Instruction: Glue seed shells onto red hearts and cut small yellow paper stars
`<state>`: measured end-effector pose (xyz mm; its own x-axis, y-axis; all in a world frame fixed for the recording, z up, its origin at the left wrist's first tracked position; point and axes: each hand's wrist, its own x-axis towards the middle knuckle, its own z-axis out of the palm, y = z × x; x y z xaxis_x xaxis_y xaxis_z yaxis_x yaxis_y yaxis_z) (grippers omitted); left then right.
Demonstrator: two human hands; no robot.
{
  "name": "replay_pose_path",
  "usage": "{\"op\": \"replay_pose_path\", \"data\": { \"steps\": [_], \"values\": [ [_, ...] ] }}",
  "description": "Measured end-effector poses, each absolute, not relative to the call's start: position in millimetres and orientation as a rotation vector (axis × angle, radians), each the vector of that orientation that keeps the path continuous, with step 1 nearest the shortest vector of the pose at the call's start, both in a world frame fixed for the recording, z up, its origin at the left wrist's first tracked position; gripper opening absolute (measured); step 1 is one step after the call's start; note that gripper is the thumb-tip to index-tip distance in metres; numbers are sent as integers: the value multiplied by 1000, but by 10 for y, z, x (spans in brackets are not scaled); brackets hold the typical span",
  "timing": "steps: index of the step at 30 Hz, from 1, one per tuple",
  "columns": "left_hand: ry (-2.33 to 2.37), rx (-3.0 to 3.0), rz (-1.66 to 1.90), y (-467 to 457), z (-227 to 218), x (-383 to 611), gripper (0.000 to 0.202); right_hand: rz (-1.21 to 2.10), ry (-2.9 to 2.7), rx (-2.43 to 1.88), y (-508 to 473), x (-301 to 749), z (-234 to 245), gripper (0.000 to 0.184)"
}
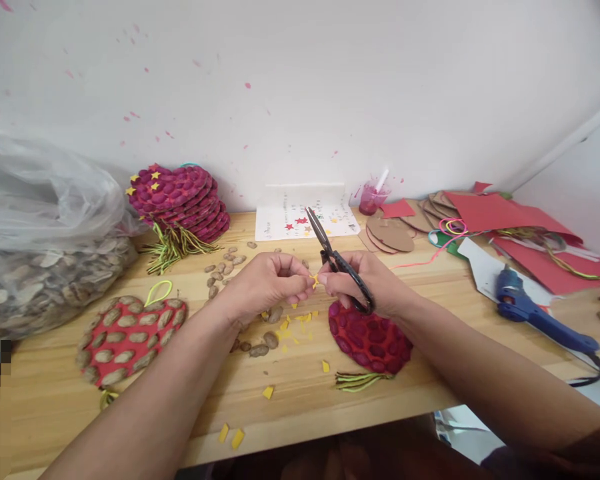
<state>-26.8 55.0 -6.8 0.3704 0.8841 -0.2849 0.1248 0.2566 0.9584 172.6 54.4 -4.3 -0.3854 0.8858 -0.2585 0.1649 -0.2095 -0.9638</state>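
Between the fingertips of both hands is a small yellow star-shaped piece, largely covered by the fingers. My left hand pinches it from the left. My right hand touches its other side with thumb and fingertip, while black-handled scissors rest in the same hand, blades pointing up and away. Yellow scraps lie on the table below. Just under my right hand is a heart-shaped piece covered in purple-painted shells, with a yarn tassel. A red heart with unpainted peanut shells lies left of my left forearm.
Stacked purple shell hearts and a plastic bag of shells stand at left. Loose peanuts lie mid-table. Behind are a printed sheet and paint cup. Right are cardboard pieces, red sheets and a blue glue gun.
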Motion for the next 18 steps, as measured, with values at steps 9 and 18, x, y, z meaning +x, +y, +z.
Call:
{"op": "replay_pose_path", "data": {
  "steps": [9, 18],
  "values": [
    [1068, 1133, 685, 541, -74, -259, 17, 1653, -1500, -1239, 566, 1777, -51, 10],
    [1070, 1171, 693, 540, -43, -265, 36, 1669, -1571, -1273, 551, 1798, 32, 9]
  ]
}}
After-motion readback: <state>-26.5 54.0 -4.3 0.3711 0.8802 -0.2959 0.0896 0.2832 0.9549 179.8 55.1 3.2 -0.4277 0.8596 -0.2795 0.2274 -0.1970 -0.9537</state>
